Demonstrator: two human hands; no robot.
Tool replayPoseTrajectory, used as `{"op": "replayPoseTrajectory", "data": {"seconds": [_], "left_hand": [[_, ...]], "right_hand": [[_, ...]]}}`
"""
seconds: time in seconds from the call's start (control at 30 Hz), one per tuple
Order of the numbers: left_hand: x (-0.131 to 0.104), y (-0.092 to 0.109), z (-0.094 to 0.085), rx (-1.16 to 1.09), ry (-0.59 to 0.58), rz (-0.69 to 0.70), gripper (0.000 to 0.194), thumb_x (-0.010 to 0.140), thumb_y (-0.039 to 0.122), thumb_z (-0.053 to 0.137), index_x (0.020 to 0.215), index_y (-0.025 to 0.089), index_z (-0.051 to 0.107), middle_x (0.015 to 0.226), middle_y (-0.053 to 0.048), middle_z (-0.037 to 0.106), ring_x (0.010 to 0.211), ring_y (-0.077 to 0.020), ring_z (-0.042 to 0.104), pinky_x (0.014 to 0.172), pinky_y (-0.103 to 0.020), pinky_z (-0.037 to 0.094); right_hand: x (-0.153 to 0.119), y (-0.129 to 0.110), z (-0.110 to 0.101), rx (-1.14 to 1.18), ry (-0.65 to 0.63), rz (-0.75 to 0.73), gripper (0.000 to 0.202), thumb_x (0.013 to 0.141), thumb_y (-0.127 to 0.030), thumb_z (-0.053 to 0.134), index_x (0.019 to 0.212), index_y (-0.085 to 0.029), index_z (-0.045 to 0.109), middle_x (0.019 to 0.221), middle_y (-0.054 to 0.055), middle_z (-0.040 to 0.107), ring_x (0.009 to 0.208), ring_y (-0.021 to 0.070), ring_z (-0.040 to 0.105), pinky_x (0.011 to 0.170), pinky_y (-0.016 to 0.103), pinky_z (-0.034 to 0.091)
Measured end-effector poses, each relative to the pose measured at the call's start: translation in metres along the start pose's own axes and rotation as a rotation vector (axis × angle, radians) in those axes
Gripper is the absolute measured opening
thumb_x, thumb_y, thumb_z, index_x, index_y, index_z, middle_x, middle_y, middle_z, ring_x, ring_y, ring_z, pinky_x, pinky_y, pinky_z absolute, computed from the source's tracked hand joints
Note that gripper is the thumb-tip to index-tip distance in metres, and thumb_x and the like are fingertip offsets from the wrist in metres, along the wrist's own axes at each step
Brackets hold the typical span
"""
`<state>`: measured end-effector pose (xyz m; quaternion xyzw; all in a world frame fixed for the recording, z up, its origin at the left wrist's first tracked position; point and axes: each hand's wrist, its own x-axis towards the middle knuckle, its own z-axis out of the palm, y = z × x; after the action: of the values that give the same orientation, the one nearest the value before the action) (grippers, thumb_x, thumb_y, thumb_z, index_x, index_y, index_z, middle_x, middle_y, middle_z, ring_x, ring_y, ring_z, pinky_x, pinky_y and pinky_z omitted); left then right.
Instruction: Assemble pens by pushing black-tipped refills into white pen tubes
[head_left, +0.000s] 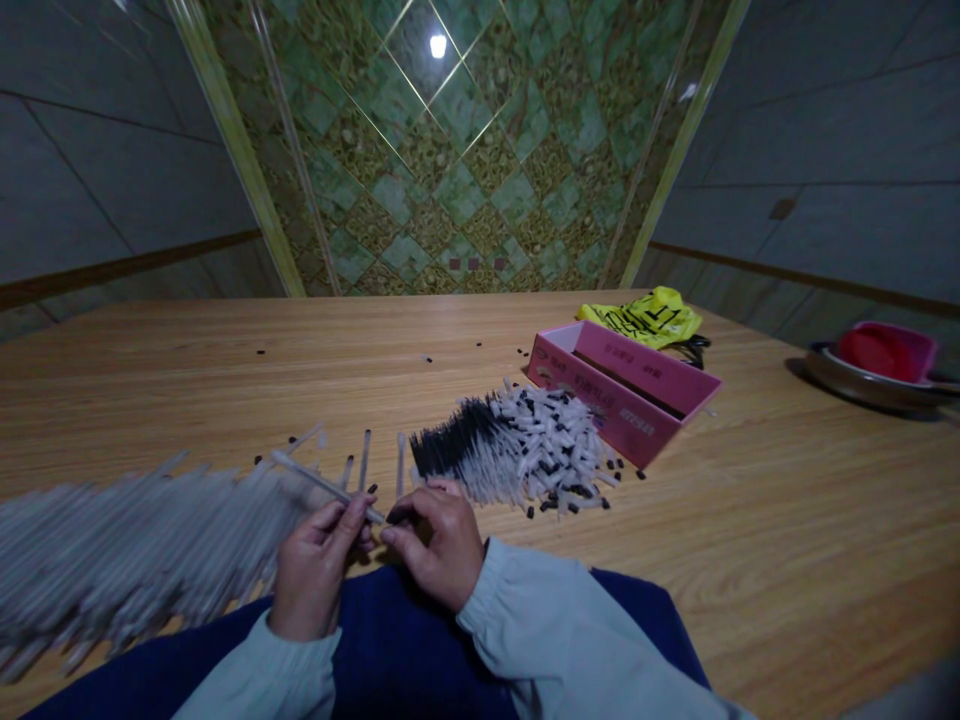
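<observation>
"Tube (319, 484): log its position."

"Between both hands, over the near edge of the table (750, 540). It slants up and away to the left."

"Grip?"

"Left hand (321, 562): thumb and fingers pinched on the tube close to its lower end. Right hand (439, 540): thumb and forefinger at that same end, gap narrow. A dark spot shows by the fingertips; cannot tell whether they hold a small part or merely meet the tube."

"Step in hand?"

"Judgement only: work on the end of a single tube, probably fitting or adjusting something there."

"What does the next move call for?"

"I'd say a steady left pinch, with the right fingertips kept in line with the tube. A tilt could let a small part slip."

"Stock around the hands?"

"To the left, a pile of clear tubes (150, 545), roughly parallel. Just beyond the hands, three loose tubes (364, 462), set apart. To their right, dark-tipped sticks (454, 440) run into a heap of short pale pieces (551, 430), black bits (531, 512) scattered at its edge."

"Farther out?"

"Pink box (634, 408), open-topped, just behind the heap. Far right, a pan (862, 390) with a red bowl (877, 352) in it. Yellow bag (652, 318) behind the box, then the tiled wall (465, 190)."
</observation>
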<state>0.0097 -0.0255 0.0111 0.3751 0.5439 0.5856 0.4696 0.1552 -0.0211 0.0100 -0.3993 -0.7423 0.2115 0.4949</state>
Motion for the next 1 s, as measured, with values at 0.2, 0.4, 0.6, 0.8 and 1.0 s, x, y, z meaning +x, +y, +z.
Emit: {"op": "replayPoseTrajectory", "data": {"seconds": [0.2, 0.4, 0.6, 0.8, 1.0], "left_hand": [[-0.001, 0.0, 0.001, 0.011, -0.021, 0.014, 0.039, 0.06, 0.044, 0.073, 0.084, 0.013, 0.069, 0.052, 0.002, 0.057, 0.049, -0.0104, 0.053, 0.046, -0.02, 0.043], [-0.002, 0.001, 0.001, 0.017, -0.012, 0.023, 0.04, 0.06, 0.043, 0.074, 0.084, 0.012, 0.069, 0.052, 0.002, 0.058, 0.049, -0.0111, 0.053, 0.045, -0.021, 0.042], [0.004, 0.011, -0.004, -0.242, 0.241, 0.131, 0.03, 0.062, 0.039, 0.074, 0.08, 0.016, 0.067, 0.055, 0.005, 0.059, 0.051, -0.0065, 0.051, 0.048, -0.015, 0.042], [0.006, 0.021, -0.012, -0.285, 0.312, 0.16, 0.026, 0.063, 0.037, 0.073, 0.078, 0.017, 0.065, 0.054, 0.006, 0.058, 0.051, -0.006, 0.051, 0.049, -0.015, 0.043], [0.005, 0.006, -0.008, -0.08, 0.147, 0.09, 0.033, 0.065, 0.042, 0.071, 0.082, 0.015, 0.065, 0.054, 0.004, 0.059, 0.05, -0.0088, 0.052, 0.047, -0.018, 0.042]], "right_hand": [[0.001, -0.001, 0.0, -0.015, 0.036, -0.021, 0.004, 0.078, -0.023, 0.06, 0.078, -0.019, 0.06, 0.074, -0.001, 0.067, 0.073, 0.0129, 0.06, 0.092, 0.031, 0.031], [0.002, -0.002, 0.001, -0.051, 0.065, -0.027, 0.002, 0.07, -0.017, 0.059, 0.07, -0.019, 0.058, 0.06, -0.004, 0.06, 0.062, 0.0112, 0.058, 0.09, 0.03, 0.033], [0.004, 0.0, 0.0, -0.042, 0.107, -0.021, 0.007, 0.061, -0.013, 0.057, 0.065, -0.018, 0.056, 0.053, -0.006, 0.052, 0.057, 0.0109, 0.053, 0.086, 0.029, 0.036], [0.006, -0.005, -0.007, -0.029, 0.041, 0.038, 0.012, 0.068, -0.019, 0.062, 0.08, -0.018, 0.061, 0.061, -0.004, 0.058, 0.064, 0.0129, 0.055, 0.081, 0.03, 0.036], [0.004, -0.003, -0.009, -0.15, -0.006, 0.007, 0.023, 0.078, -0.035, 0.06, 0.095, -0.02, 0.065, 0.075, 0.002, 0.062, 0.075, 0.0164, 0.056, 0.073, 0.03, 0.034]]}}
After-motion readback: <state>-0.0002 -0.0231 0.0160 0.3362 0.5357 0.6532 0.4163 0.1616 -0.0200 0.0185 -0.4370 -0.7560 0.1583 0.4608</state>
